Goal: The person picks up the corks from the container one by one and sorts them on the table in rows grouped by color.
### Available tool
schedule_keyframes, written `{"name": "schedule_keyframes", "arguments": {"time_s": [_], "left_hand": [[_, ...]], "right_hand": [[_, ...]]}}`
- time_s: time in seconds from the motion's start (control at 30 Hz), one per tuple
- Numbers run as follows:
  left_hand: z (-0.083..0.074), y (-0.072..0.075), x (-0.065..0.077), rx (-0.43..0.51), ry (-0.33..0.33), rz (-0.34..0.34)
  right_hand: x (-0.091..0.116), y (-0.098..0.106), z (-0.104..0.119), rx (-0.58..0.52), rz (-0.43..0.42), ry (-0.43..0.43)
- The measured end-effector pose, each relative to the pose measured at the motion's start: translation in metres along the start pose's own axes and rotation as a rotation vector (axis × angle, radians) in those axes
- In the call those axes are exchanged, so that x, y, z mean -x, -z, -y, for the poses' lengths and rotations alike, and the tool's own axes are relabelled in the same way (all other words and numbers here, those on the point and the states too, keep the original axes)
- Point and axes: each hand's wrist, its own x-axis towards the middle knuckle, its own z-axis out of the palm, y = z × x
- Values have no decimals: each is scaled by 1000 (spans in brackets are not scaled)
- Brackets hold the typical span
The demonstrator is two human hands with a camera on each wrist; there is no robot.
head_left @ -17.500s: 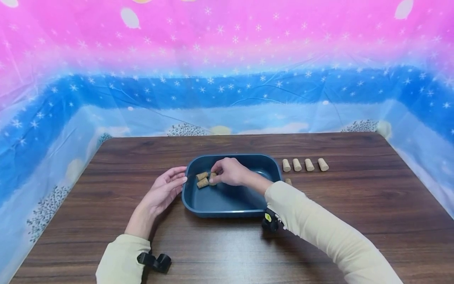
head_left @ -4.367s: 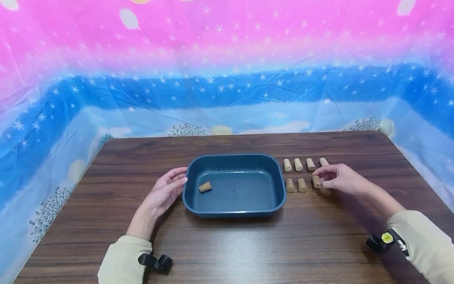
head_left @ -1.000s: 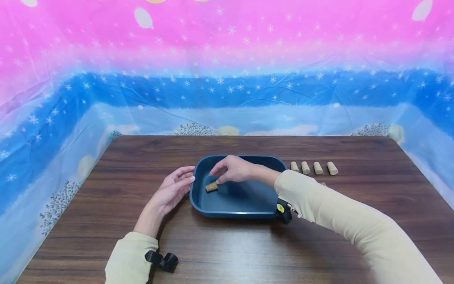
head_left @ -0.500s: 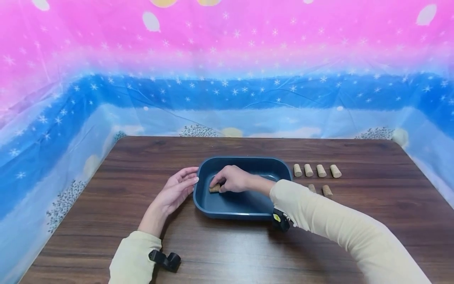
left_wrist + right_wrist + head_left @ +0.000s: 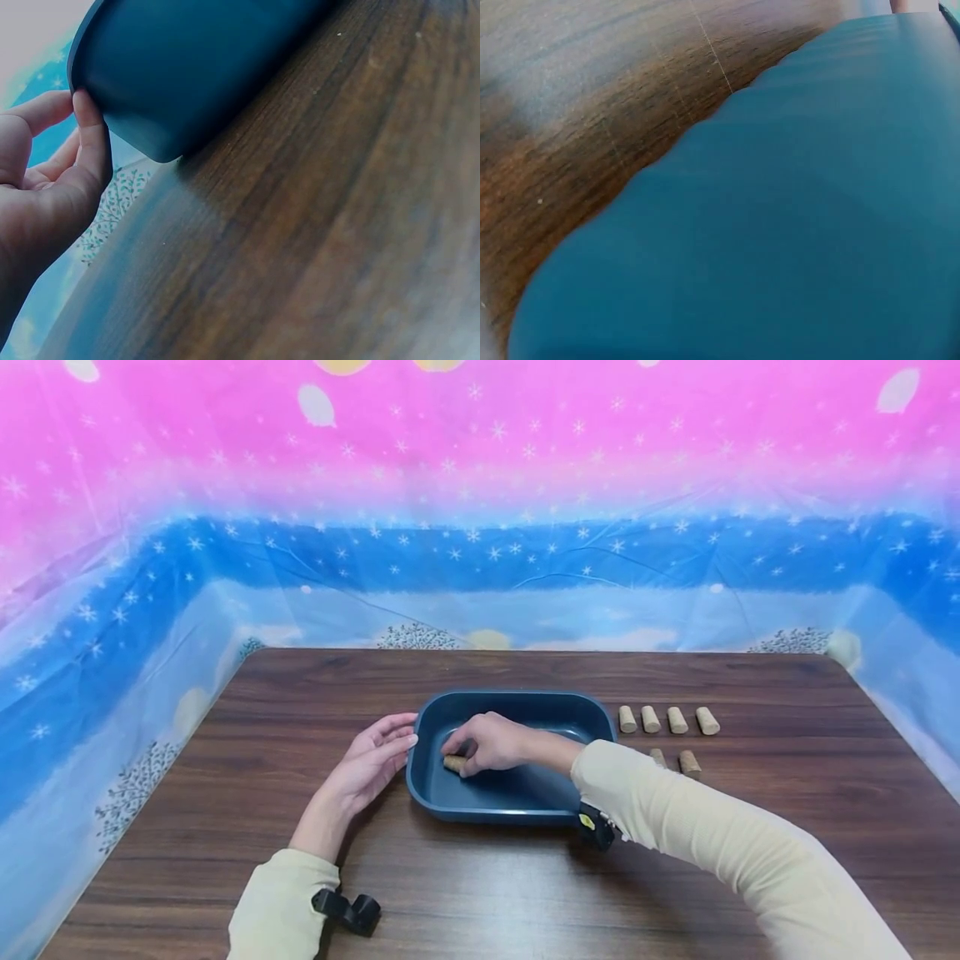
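Observation:
Inside a dark blue box (image 5: 510, 812), my right hand (image 5: 491, 742) pinches a brown cork (image 5: 453, 763) near the left end; the cork lies low at the box floor, partly hidden by the fingers. My left hand (image 5: 375, 760) touches the box's left rim from outside with thumb and fingertips. The left wrist view shows this left hand (image 5: 60, 165) with fingertips against the edge of the blue box (image 5: 187, 67). Only the box's outer wall (image 5: 780, 210) and the table fill most of the right wrist view.
Right of the box, several pale corks (image 5: 678, 720) lie in a back row. In front of them is a row of darker corks (image 5: 689, 763), partly hidden by the right sleeve (image 5: 675, 802). The brown wooden table (image 5: 480, 893) has a patterned cloth (image 5: 480, 560) behind it.
Earlier three corks were in the box, later one, with more in the front row at right. Over the last second my right hand comes down and takes hold of the remaining cork.

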Motion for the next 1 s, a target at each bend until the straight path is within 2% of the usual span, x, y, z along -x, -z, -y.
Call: {"name": "schedule_keyframes", "arguments": {"time_s": [0.27,0.5,1.0], "left_hand": [[1,0,0,0,-3,10],[1,0,-1,8,-16,9],[1,-1,0,-10,-13,-12]], "right_hand": [[4,2,0,-8,-14,-8],[9,14,3,-42,-46,-13],[27,40,-5,-108,-179,-19]]}}
